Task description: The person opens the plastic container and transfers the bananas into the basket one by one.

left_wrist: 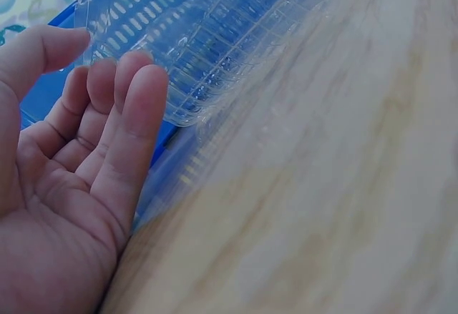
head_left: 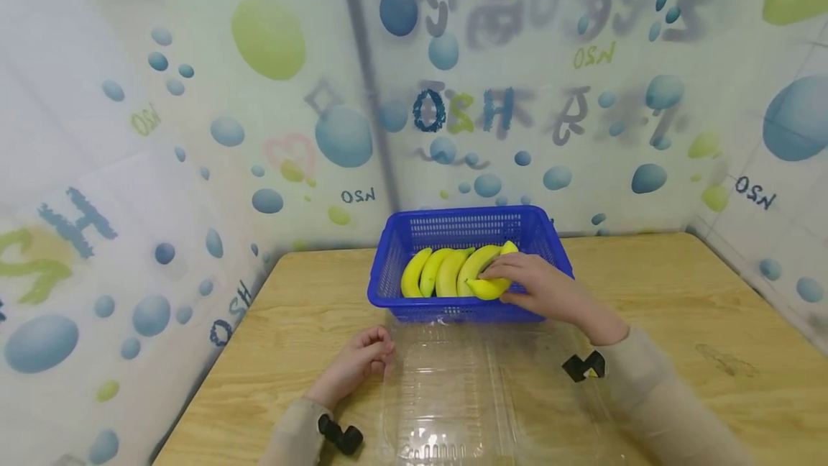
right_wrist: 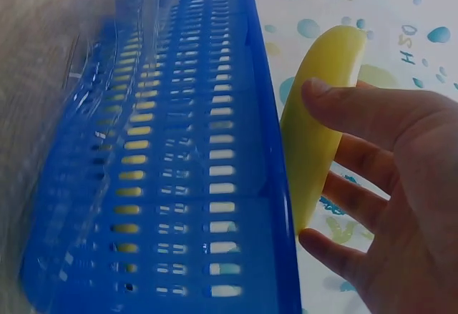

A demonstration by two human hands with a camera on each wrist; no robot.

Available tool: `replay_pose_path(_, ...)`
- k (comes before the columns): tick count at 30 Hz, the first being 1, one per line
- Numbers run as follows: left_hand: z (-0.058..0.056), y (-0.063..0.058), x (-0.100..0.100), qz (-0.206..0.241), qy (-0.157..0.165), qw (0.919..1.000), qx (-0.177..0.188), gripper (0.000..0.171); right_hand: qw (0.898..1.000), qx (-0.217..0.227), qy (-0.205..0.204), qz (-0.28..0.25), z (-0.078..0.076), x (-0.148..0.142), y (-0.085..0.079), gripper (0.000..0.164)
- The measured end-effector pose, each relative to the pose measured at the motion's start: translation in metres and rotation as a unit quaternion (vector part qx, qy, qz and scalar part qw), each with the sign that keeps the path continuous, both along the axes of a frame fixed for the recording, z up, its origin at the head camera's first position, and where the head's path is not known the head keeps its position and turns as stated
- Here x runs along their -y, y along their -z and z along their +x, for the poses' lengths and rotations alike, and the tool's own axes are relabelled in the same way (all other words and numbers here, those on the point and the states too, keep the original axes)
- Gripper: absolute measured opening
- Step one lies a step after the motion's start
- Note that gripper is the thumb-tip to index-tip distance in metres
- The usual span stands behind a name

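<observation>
My right hand (head_left: 533,282) grips a yellow banana (head_left: 488,289) over the front right part of a blue plastic basket (head_left: 446,303). In the right wrist view the thumb lies on one side of the banana (right_wrist: 322,106) and the fingers behind it, beyond the basket's rim (right_wrist: 275,149). Several bananas (head_left: 448,273) lie side by side in the basket. My left hand (head_left: 359,362) is beside the left edge of a clear plastic clamshell box (head_left: 443,387), its fingers loosely bent. In the left wrist view its fingertips are close to the box (left_wrist: 222,35); contact is unclear.
The clear box lies spread in front of the basket on a wooden table (head_left: 310,293). Behind the table hangs a patterned sheet (head_left: 291,113) with blue and green dots, and it also covers the sides.
</observation>
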State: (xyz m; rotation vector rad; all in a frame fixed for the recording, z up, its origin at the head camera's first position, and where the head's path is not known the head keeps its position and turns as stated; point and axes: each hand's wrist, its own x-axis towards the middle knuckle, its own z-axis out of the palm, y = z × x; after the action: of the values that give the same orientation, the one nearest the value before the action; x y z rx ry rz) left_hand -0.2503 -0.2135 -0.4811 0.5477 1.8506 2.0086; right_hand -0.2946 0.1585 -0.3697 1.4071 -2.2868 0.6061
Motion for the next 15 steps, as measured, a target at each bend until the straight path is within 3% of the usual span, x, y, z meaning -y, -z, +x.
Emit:
replay_pose_path(8, 0.000, 0.002, 0.000, 0.004, -0.016, 0.9998, 0.006, 0.005, 1.000, 0.024, 0.003, 0.012, -0.014, -0.005, -0.003, 0.044)
replay_pose_path(15, 0.001, 0.002, -0.001, 0.013, -0.019, 0.9997, 0.006, 0.008, 0.997, 0.063, 0.033, 0.034, -0.023, -0.008, -0.003, 0.040)
